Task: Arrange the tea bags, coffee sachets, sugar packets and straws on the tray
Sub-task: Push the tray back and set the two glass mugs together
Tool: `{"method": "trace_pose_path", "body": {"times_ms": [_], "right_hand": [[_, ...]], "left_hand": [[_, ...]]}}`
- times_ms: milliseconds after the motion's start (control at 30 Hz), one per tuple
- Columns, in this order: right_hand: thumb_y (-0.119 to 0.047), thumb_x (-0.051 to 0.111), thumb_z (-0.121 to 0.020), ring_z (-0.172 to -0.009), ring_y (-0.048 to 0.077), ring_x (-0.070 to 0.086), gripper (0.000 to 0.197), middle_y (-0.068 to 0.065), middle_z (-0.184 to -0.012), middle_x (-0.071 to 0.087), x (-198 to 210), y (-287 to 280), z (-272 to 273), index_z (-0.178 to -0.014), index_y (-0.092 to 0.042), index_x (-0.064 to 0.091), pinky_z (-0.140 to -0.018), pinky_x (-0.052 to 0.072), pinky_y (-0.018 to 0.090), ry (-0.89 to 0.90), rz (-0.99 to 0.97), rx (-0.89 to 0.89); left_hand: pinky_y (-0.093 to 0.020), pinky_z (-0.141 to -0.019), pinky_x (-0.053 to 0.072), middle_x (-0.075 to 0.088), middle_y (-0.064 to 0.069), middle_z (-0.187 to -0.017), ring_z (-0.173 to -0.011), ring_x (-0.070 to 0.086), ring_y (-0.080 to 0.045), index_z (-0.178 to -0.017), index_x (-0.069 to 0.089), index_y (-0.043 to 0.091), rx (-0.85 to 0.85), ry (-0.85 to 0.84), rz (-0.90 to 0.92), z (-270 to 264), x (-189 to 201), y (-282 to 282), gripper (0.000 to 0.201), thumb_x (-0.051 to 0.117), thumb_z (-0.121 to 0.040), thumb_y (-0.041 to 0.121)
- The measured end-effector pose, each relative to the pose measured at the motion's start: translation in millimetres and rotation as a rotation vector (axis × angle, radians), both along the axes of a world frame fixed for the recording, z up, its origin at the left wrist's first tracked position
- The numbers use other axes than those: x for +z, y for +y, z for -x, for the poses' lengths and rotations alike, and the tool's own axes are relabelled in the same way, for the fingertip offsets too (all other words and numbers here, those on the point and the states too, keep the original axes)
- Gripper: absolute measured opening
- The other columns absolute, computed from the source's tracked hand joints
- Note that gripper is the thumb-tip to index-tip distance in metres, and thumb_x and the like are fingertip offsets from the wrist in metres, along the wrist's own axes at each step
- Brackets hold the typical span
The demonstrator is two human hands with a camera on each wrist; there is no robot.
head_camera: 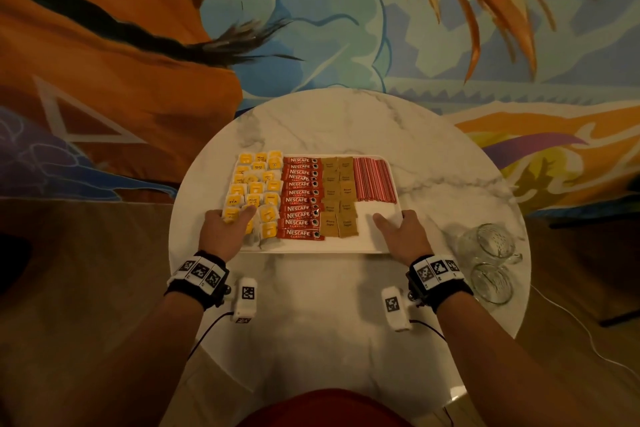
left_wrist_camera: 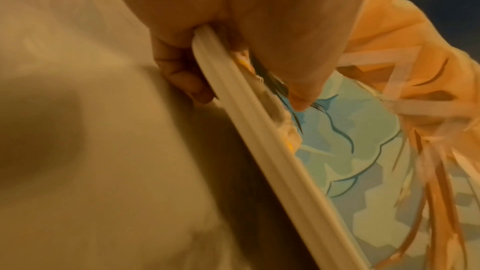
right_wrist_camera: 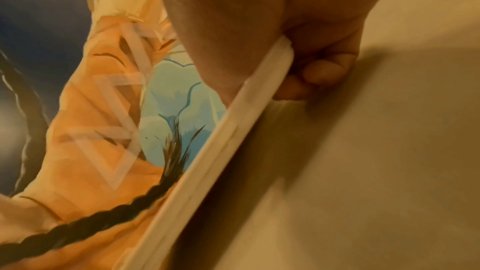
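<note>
Standing on a round white marble table (head_camera: 346,121) in a dim room, backed by a big painted mural (head_camera: 104,45) of orange, blue and a dark braid; lying beneath, a brown wooden floor (head_camera: 86,270). Sitting at the table's right edge, two clear glass mugs (head_camera: 488,263), well apart from everything else. Resting in the middle of the table, a white rectangular tray (head_camera: 375,229), being gripped at both near corners. Filling the tray in four bands from left to right: yellow tea bags (head_camera: 254,189) in loose rows, red coffee sachets (head_camera: 300,199) stacked one over another, brown sugar packets (head_camera: 337,196) in two columns, and red-and-white straws (head_camera: 374,180) lying side by side at the far right, leaving a bare white patch in front of them. Grasping the tray's left rim (left_wrist_camera: 249,114), the left hand (head_camera: 225,230), thumb lying over the nearest tea bags and fingers curling underneath. Grasping the right rim (right_wrist_camera: 233,130), the right hand (head_camera: 403,232), thumb pressing on the bare tray floor, fingers tucking under the edge. Showing at the bottom of the head view, something red (head_camera: 325,409), too cropped for identifying.
</note>
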State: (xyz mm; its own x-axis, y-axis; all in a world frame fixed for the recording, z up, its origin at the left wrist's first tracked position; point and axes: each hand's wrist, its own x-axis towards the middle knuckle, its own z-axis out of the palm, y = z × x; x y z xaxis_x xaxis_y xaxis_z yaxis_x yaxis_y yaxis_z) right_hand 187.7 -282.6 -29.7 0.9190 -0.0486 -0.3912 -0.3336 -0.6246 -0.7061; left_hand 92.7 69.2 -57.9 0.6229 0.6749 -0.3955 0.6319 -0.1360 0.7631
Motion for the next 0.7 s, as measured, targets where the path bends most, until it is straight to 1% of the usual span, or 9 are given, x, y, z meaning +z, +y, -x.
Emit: {"method": "trace_pose_path", "body": {"times_ms": [100,233,400,533,600,667,700], "right_hand": [[-0.052,0.069,-0.088,-0.101,0.025,0.061,0.06,0.009,-0.12,0.064,-1.0,4.4,-0.2,-0.126,-0.01,0.049,-0.08,0.048,0.033,-0.034,-0.018,-0.021],[-0.052,0.069,-0.088,-0.099,0.023,0.062,0.058,0.006,-0.118,0.065,3.2,7.3,-1.3,-0.124,-0.011,0.051,-0.078,0.048,0.033,-0.08,-0.039,-0.02],[-0.049,0.07,-0.088,-0.101,0.021,0.062,0.053,0.0,-0.114,0.063,18.8,16.0,-1.7,-0.124,-0.014,0.052,-0.078,0.049,0.033,-0.148,-0.107,-0.029],[-0.047,0.07,-0.089,-0.102,0.02,0.062,0.053,-0.002,-0.114,0.062,31.9,23.5,-2.0,-0.126,-0.014,0.053,-0.081,0.05,0.034,-0.204,-0.131,-0.042],[-0.047,0.07,-0.089,-0.103,0.02,0.062,0.053,-0.001,-0.115,0.062,37.1,28.2,-2.3,-0.127,-0.015,0.053,-0.083,0.052,0.036,-0.222,-0.142,-0.052],[-0.047,0.069,-0.089,-0.102,0.019,0.062,0.052,-0.001,-0.116,0.062,41.4,32.1,-3.3,-0.127,-0.015,0.053,-0.081,0.051,0.034,-0.24,-0.152,-0.056],[-0.046,0.069,-0.09,-0.102,0.019,0.062,0.051,-0.001,-0.115,0.062,42.8,34.2,-4.9,-0.127,-0.014,0.053,-0.08,0.05,0.033,-0.249,-0.157,-0.057]], "left_hand": [[-0.04,-0.084,0.058,0.073,0.001,-0.1,-0.093,0.07,-0.02,-0.111,0.067,0.013,0.031,-0.024,-0.022,3.9,6.7,-6.1,0.088,0.067,-0.058,0.084],[-0.043,-0.084,0.059,0.074,0.001,-0.099,-0.09,0.07,-0.018,-0.109,0.067,0.015,0.034,-0.051,-0.028,4.5,10.4,-2.7,0.088,0.066,-0.058,0.086],[-0.041,-0.083,0.058,0.073,0.001,-0.101,-0.092,0.069,-0.018,-0.113,0.065,0.016,0.036,-0.15,-0.057,2.7,25.9,4.0,0.072,0.069,-0.068,0.072],[-0.039,-0.079,0.059,0.073,0.002,-0.1,-0.091,0.07,-0.015,-0.113,0.066,0.017,0.019,-0.205,-0.084,0.2,29.9,18.5,0.071,0.067,-0.07,0.074],[-0.035,-0.077,0.057,0.073,0.002,-0.103,-0.092,0.069,-0.015,-0.116,0.064,0.016,0.013,-0.238,-0.091,-2.7,33.2,24.9,0.066,0.069,-0.074,0.068],[-0.035,-0.079,0.055,0.07,0.002,-0.105,-0.094,0.068,-0.015,-0.116,0.06,0.014,0.019,-0.266,-0.072,-6.6,37.9,27.0,0.059,0.072,-0.079,0.059],[-0.035,-0.081,0.054,0.068,0.003,-0.105,-0.094,0.067,-0.016,-0.113,0.057,0.013,0.024,-0.28,-0.069,-8.6,39.2,29.2,0.054,0.074,-0.081,0.054]]}}
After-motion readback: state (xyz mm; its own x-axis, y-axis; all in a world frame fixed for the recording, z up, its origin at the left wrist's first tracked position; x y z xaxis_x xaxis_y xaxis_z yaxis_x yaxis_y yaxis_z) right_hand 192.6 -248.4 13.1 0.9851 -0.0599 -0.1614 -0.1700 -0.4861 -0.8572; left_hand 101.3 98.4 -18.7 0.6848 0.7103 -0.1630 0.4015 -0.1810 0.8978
